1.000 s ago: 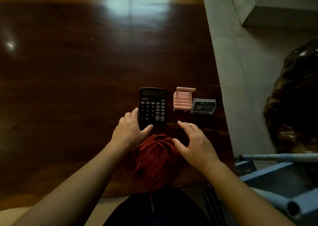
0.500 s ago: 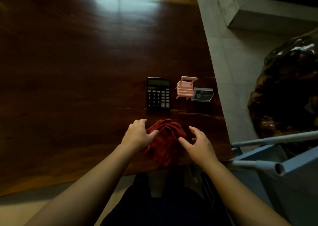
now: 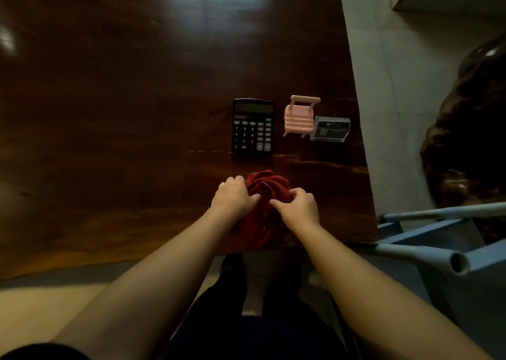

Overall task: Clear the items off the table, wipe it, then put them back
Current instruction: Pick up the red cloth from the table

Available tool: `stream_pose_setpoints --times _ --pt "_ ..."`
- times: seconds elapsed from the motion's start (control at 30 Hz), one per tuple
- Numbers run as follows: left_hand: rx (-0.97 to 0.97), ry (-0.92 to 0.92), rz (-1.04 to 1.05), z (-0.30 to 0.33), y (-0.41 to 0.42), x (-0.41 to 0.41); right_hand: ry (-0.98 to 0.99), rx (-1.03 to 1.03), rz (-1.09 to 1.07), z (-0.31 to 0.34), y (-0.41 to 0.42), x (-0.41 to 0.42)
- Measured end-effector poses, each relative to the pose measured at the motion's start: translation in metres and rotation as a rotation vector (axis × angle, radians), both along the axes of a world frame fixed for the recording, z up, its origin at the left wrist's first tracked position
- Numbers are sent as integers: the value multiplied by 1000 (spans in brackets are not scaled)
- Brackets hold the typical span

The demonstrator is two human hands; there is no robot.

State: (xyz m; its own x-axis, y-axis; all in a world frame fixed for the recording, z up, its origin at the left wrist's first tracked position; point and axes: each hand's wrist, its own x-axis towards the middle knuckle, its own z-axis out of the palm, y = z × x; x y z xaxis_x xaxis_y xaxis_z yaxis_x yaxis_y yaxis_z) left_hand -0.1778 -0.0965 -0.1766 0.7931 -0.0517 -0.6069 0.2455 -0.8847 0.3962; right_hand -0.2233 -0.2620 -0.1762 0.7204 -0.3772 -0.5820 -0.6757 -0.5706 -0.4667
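A crumpled red cloth (image 3: 269, 188) lies near the front edge of the dark wooden table (image 3: 123, 118). My left hand (image 3: 235, 196) grips its left side and my right hand (image 3: 298, 206) pinches its right side, both with curled fingers. Beyond the cloth stand a black calculator (image 3: 253, 126), a small pink toy chair (image 3: 299, 115) and a clear plastic box (image 3: 330, 129) with something dark inside, set in a row near the table's right edge.
A blue metal chair frame (image 3: 438, 239) stands at the right, close to the table's front corner. A dark carved wooden object (image 3: 471, 129) sits on the pale tiled floor (image 3: 388, 85) further right. My legs are below the table's front edge.
Both hands have closed in from the sides and taken hold of the red cloth, bunching it. The view has shifted, so the items appear farther from my hands.
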Motion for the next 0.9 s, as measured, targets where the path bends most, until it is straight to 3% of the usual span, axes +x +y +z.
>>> stream_pose_setpoints --times 0.13,0.5,0.67,0.9 --pt "-46 118 116 0 -10 9 -26 52 -17 -11 -9 4" --pt "-609 349 225 38 5 9 -119 417 -94 32 -44 -24" --pt "-800 413 154 86 -13 4 -260 462 -193 85 -65 -51" --pt "-945 510 -56 149 -80 -10 -504 486 -536 150 -107 -114"
